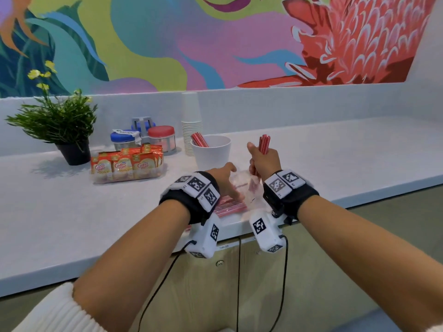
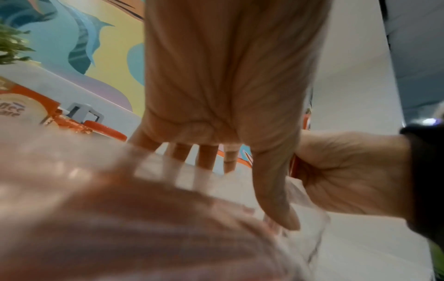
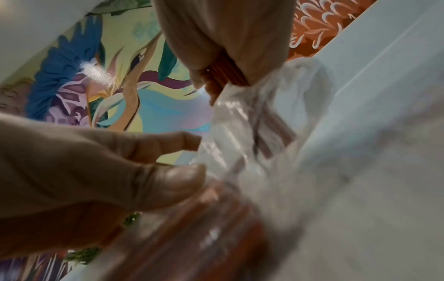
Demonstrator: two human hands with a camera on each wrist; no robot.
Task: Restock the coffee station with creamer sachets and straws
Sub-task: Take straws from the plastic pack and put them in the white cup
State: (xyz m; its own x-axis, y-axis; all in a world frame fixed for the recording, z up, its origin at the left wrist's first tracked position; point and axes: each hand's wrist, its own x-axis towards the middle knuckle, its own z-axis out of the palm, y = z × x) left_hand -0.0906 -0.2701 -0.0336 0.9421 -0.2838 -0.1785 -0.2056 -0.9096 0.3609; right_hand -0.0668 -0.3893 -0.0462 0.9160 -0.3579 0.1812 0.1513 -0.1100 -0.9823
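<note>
White counter (image 1: 72, 212) under both hands. Straw bundle (image 1: 263, 144) gripped mid-length by right hand (image 1: 263, 161), drawn from plastic bag (image 1: 239, 188) pressed flat-fingered by left hand (image 1: 223, 173). Straws judged light, slippery, crushable; firm mid-bundle grip advised.

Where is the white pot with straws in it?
In the head view the white pot stands mid-counter, just right of the paper cup stack and just behind the person's hands.

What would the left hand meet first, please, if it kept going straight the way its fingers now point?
Probably the white cup holding straws: the left hand, pressing on the plastic bag, points away across the counter toward it, though depth is hard to judge.
</note>
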